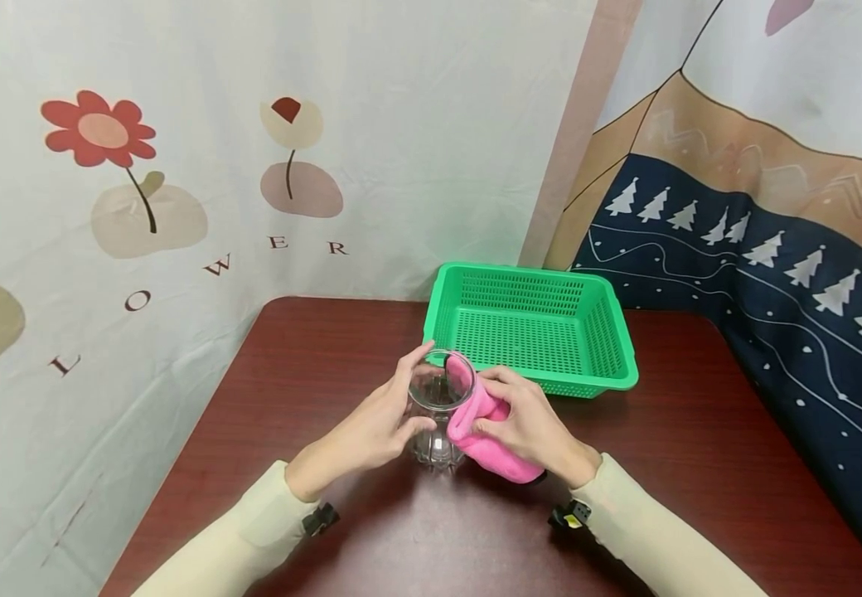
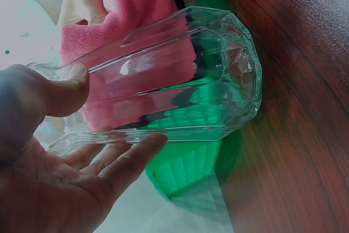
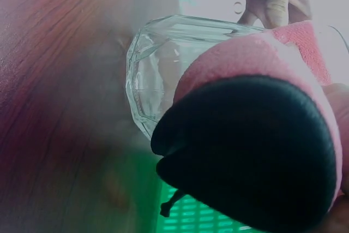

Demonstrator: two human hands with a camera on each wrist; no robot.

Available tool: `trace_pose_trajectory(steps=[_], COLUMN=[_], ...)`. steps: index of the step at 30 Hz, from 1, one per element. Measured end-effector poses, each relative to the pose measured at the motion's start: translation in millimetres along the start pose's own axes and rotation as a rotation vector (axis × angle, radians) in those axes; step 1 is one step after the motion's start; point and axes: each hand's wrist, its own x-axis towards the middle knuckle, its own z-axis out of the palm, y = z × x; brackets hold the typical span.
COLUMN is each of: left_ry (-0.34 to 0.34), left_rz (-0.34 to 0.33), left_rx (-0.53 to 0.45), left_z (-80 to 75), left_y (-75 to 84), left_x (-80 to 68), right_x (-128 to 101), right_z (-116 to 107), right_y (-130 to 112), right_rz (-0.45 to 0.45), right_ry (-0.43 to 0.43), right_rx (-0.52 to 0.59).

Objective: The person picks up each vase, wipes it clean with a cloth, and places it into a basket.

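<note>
A clear glass jar with faceted sides stands roughly upright, its base close over the table. My left hand grips it from the left, thumb on the near side and fingers round the far side. In my right hand is a bunched pink fleecy cloth, pinched between thumb and fingers against the jar's right side. Pink shows through the jar wall and at its mouth; in the left wrist view the pink cloth has a black edge. A broad smooth black part fills the right wrist view, hiding much of the right hand.
Behind the hands, a green slatted plastic basket sits on the reddish-brown table. A curtain with printed flowers hangs behind the table, and a dark blue cloth with white trees hangs to the right.
</note>
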Motion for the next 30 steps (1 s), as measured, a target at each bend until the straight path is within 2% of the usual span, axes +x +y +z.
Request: trace_pose_trajectory(steps=[12, 30], left_ry=[0.002, -0.008], left_rz=[0.015, -0.012], left_rx=[0.013, -0.003], left_z=[1.3, -0.1], left_y=[-2.4, -1.3], left_x=[-1.5, -0.2], right_x=[-1.3, -0.3], right_z=[1.4, 0.7], right_y=[1.9, 3.4], right_rz=[0.000, 0.016], right_ry=[-0.023, -0.051], right_rx=[-0.034, -0.048])
